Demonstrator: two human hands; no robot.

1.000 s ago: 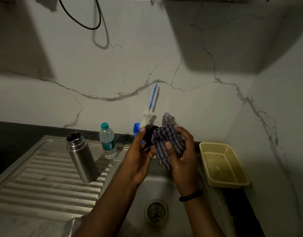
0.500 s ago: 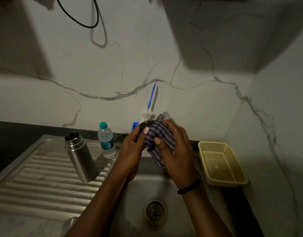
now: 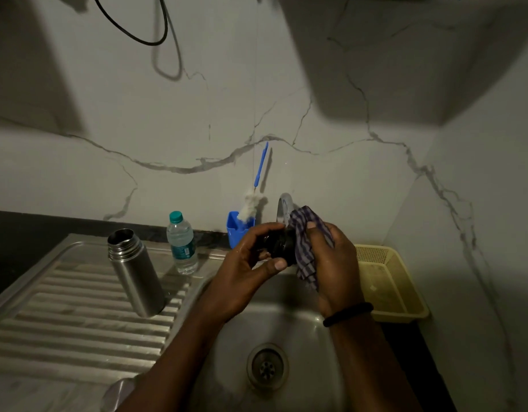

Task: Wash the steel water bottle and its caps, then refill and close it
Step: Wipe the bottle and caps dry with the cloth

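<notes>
The steel water bottle (image 3: 135, 272) stands uncapped on the ribbed drainboard, left of my hands. Above the sink basin (image 3: 245, 328), my left hand (image 3: 245, 272) grips a black cap (image 3: 282, 246) by its sides. My right hand (image 3: 331, 260) presses a checked cloth (image 3: 306, 233) against the cap's right face. Another steel cap (image 3: 117, 394) lies at the drainboard's near edge, partly hidden by my left forearm. The tap spout (image 3: 285, 205) rises just behind the cloth.
A small plastic water bottle (image 3: 182, 243) stands behind the steel one. A blue cup (image 3: 237, 228) holding a bottle brush (image 3: 254, 200) sits against the wall. A yellow plastic basket (image 3: 387, 281) lies right of the sink. The drain (image 3: 267, 365) is below my hands.
My hands have turned: the black cap now shows between my left fingers, and the cloth has shifted from over the cap to its right side.
</notes>
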